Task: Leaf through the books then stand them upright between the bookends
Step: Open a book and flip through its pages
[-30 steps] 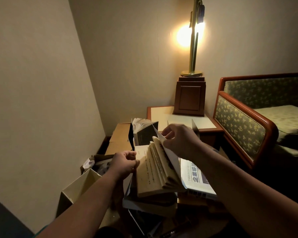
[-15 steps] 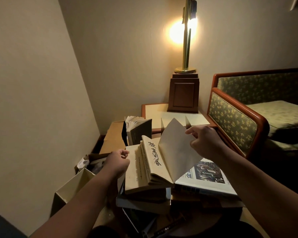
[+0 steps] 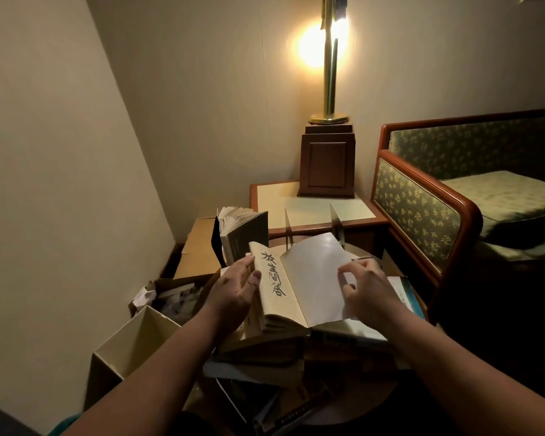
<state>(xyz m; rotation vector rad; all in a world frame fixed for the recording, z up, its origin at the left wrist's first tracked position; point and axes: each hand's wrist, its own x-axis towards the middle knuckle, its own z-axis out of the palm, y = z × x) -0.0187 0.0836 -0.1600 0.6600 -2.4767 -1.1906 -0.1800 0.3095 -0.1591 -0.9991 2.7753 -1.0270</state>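
Note:
A cream paperback (image 3: 272, 280) with black brush characters lies on a stack of books (image 3: 265, 357) on a small round table. Its cover flap (image 3: 315, 278) is spread open to the right. My left hand (image 3: 233, 291) rests with straight fingers against the book's left edge. My right hand (image 3: 367, 286) presses down on the open cover with curled fingertips. Behind, a dark-covered book (image 3: 244, 232) stands upright, pages fanned, against a black bookend (image 3: 216, 239). Two thin clear bookend plates (image 3: 337, 223) stand further right.
A side table (image 3: 312, 206) carries a wooden lamp base (image 3: 326, 162) and a lit brass lamp (image 3: 329, 58). A green patterned sofa (image 3: 422, 209) fills the right. Open cardboard boxes (image 3: 132, 338) with clutter sit low on the left by the wall.
My right hand has swung the cover from upright down flat to the right. My left hand has opened from a fist and moved up to the book's left edge.

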